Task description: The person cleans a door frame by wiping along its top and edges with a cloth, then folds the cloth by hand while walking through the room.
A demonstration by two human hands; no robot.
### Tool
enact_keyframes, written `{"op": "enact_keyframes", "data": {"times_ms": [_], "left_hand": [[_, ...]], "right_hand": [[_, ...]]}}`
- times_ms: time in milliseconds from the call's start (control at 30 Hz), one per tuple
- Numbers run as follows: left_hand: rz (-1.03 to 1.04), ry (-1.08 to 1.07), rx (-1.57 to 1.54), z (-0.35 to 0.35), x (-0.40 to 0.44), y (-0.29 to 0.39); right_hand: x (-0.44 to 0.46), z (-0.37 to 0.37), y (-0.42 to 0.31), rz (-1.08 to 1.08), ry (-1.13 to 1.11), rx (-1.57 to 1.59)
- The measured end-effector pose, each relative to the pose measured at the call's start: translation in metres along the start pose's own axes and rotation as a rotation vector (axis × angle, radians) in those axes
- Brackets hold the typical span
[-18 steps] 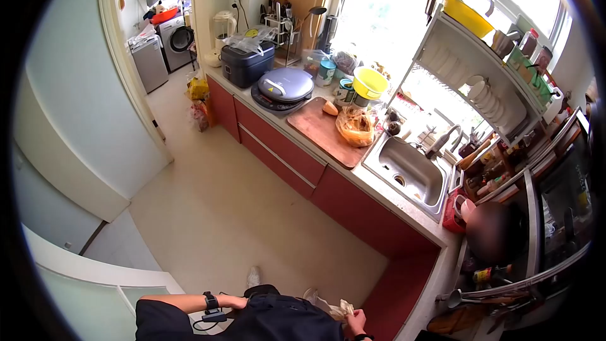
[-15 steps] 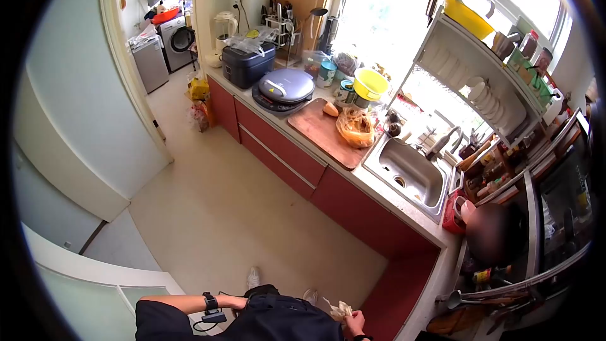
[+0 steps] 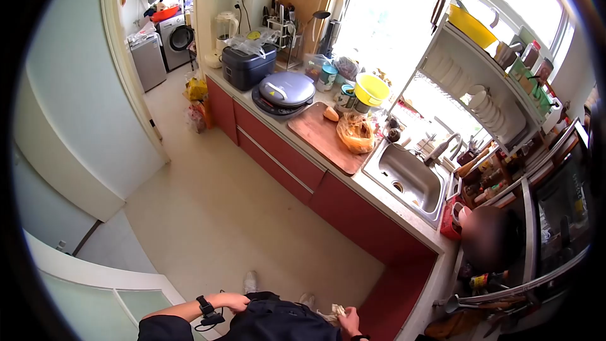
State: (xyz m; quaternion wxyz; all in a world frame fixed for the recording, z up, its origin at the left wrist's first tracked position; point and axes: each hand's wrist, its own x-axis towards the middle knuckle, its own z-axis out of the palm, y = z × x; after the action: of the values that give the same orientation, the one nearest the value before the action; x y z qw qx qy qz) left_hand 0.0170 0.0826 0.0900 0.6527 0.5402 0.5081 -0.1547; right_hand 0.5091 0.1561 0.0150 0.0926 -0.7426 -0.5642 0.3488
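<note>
Right hand (image 3: 349,323): grip pinched on a crumpled pale item (image 3: 336,313), cloth or paper, too small to tell; it is held off the bench (image 3: 364,183), short of its front edge. Left hand (image 3: 237,303): at the front of the dark garment (image 3: 278,322); whether its grip is spread or pressed together cannot be told. Neither hand touches the bench. Near the bench's front edge, left of the sink (image 3: 404,165), lies a wooden board (image 3: 315,134), bearing an orange-tinted plastic bag (image 3: 355,134) with contents inside; a brownish-orange piece (image 3: 331,113) sits out of the bag, toward the board's back edge. Small scraps (image 3: 415,202) remain in the sink. Toward the bench's left end, the round appliance (image 3: 287,88) has its lid down, beside a dark cooker (image 3: 249,66). A yellow basket (image 3: 372,88) is raised behind the board, toward the back edge.
</note>
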Motion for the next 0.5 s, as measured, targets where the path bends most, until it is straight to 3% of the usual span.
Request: {"op": "enact_keyframes", "data": {"times_ms": [67, 167, 333, 500], "left_hand": [[0.187, 0.232, 0.274, -0.012, -0.019, 0.009], [0.1, 0.316, 0.467, -0.035, -0.045, 0.037], [0.269, 0.619, 0.544, -0.067, -0.071, 0.077], [0.628, 1.024, 0.5, -0.084, -0.072, 0.103]], "right_hand": [[0.014, 0.006, -0.014, -0.069, -0.042, 0.022], [0.029, 0.004, -0.064, -0.163, -0.195, -0.015], [0.027, 0.0, -0.186, -0.272, -0.477, 0.193], [-0.007, -0.007, -0.303, -0.539, -0.652, 0.221]]}}
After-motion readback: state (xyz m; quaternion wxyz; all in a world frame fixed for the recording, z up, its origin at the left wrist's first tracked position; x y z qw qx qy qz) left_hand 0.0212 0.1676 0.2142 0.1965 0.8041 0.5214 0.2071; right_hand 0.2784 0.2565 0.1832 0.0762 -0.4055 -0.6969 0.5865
